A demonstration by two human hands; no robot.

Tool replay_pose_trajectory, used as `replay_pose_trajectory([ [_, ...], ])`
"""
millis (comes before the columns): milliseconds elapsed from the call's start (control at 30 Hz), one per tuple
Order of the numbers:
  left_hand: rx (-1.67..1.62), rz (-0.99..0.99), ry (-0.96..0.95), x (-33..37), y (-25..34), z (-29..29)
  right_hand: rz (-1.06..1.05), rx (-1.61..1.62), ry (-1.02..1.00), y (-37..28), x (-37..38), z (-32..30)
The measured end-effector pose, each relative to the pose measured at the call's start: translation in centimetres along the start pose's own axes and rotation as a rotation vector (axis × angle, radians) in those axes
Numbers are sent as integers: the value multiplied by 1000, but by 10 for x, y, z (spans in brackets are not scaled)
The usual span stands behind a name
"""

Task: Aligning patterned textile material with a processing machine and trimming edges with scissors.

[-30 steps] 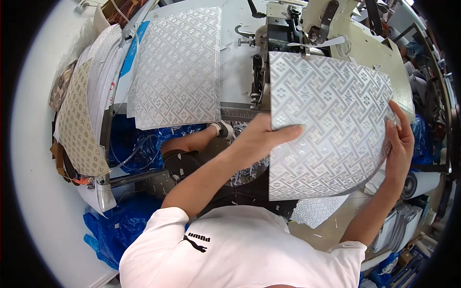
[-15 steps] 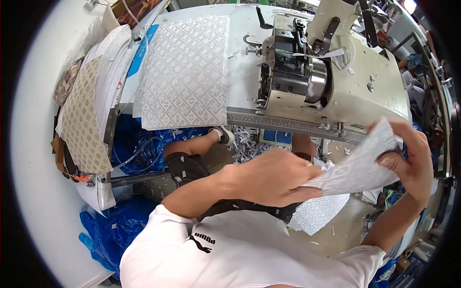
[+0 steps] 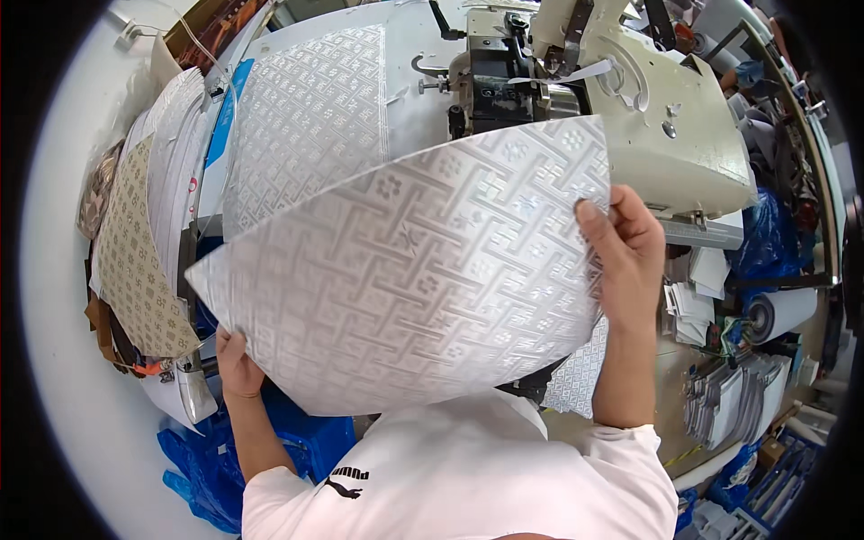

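Note:
A large silvery sheet (image 3: 414,279) with an embossed lattice and flower pattern spreads between my hands, tilted and slightly bowed. My left hand (image 3: 238,362) pinches it near its lower left corner. At the right edge my right hand (image 3: 630,247) grips it, thumb on the front face and fingers behind. The sheet covers the front of a pile of matching patterned sheets (image 3: 315,99) on the table. Behind its upper right side stands a cream-coloured machine (image 3: 684,144) with a dark metal head and roller, partly hidden by the sheet.
At the left, a stack of curved sheets (image 3: 144,243) leans by the white wall. Blue plastic (image 3: 202,472) lies below it. On the right are a roll of material (image 3: 781,313), several stacked grey-white pieces (image 3: 733,396) and a metal-framed rack (image 3: 801,117). Another patterned sheet (image 3: 576,378) hangs low near my right forearm.
The sheet, bent and held at the right before, is now spread out broadly before me. My left hand has moved far left to its corner; my right hand has shifted left and up.

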State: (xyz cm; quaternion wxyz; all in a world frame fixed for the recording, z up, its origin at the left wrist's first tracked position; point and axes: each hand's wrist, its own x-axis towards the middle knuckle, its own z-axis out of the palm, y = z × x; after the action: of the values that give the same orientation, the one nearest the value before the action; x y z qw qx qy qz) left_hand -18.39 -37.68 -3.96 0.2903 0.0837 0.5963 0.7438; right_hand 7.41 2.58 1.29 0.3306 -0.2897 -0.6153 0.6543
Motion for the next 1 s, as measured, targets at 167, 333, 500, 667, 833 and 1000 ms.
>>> replay_pose_trajectory([
  [167,222,-34,70,15,39,10,-2,-79,37,6,-3,37],
  [333,225,12,97,38,80,20,-30,-59,47,13,10,46],
  [500,255,-18,27,55,104,43,-21,-56,95,12,24,53],
  [667,267,-62,-33,69,117,54,-6,-83,139,9,31,53],
  [833,309,-80,-63,77,121,63,-22,-71,153,11,32,49],
  [1000,339,-37,-34,78,107,78,-25,-87,192,4,34,18],
])
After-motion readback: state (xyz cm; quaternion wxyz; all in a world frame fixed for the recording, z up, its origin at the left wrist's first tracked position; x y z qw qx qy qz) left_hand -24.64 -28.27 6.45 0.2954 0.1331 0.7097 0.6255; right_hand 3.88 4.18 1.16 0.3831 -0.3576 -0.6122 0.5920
